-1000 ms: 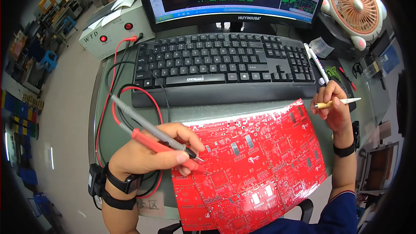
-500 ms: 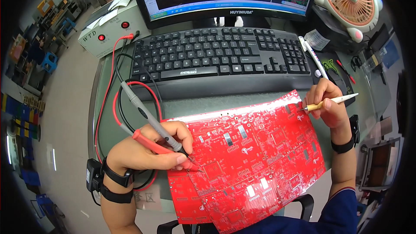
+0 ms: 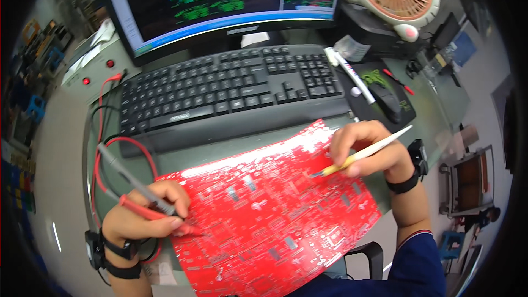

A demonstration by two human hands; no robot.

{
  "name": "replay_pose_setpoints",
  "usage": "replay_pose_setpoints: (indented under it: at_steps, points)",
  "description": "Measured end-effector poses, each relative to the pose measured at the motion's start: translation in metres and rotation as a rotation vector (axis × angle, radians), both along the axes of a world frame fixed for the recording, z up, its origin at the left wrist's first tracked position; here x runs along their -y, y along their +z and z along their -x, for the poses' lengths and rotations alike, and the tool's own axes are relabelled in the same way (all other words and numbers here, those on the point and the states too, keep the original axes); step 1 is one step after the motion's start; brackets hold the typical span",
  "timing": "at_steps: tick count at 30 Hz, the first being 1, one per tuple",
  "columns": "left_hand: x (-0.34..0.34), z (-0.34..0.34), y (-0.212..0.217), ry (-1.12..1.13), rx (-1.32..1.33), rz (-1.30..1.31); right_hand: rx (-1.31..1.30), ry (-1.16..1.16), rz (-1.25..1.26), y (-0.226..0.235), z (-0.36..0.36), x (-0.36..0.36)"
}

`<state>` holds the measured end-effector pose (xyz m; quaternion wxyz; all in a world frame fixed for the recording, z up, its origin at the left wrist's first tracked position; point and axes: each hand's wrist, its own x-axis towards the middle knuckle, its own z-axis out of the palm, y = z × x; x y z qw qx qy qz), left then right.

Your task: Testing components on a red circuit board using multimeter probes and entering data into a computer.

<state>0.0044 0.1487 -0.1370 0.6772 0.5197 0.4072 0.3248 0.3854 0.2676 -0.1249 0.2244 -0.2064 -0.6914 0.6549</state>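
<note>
A red printed circuit board [image 3: 258, 225] lies tilted at the near side of the desk. My left hand [image 3: 162, 198] is over its left edge, fingers closed around two test probes. One is the grey probe [image 3: 122, 168], the other the red probe [image 3: 138, 208]; both point down at the board, and blur hides whether their tips touch it. In my right hand [image 3: 367, 142], pinched between thumb and fingers, is a slim pen-like tool [image 3: 379, 147] with a white handle, a yellow grip and a thin dark tip. That tip is at the board's upper right part.
Beyond the board stand a black keyboard [image 3: 220, 85] and a monitor [image 3: 148, 16] with green drawings. A grey box [image 3: 91, 71] with red sockets connects to the probe cables. At right are a mouse [image 3: 385, 102], a white marker [image 3: 355, 77] and a small fan [image 3: 396, 0].
My right hand has brought the tool from the board's upper right corner inward and nearer to me. My left hand keeps both probes. The whole view has turned and shifted.
</note>
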Motion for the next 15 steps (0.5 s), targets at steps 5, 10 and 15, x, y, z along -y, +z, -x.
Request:
replay_pose_setpoints:
  at_steps: [5, 10, 15]
  points:
    - [-0.0027, -0.0065, 0.0022, 0.038, 0.035, 0.047, 0.084, 0.092, -0.124, -0.0001, -0.002, -0.0007]
    - [-0.0053, -0.0006, -0.0034, -0.031, 0.051, -0.006, 0.175, 0.066, -0.173, 0.0028, -0.0054, 0.0035]
    - [-0.0038, -0.0009, -0.0002, -0.018, 0.074, 0.03, 0.128, 0.054, -0.157, 0.0008, 0.0013, 0.0059]
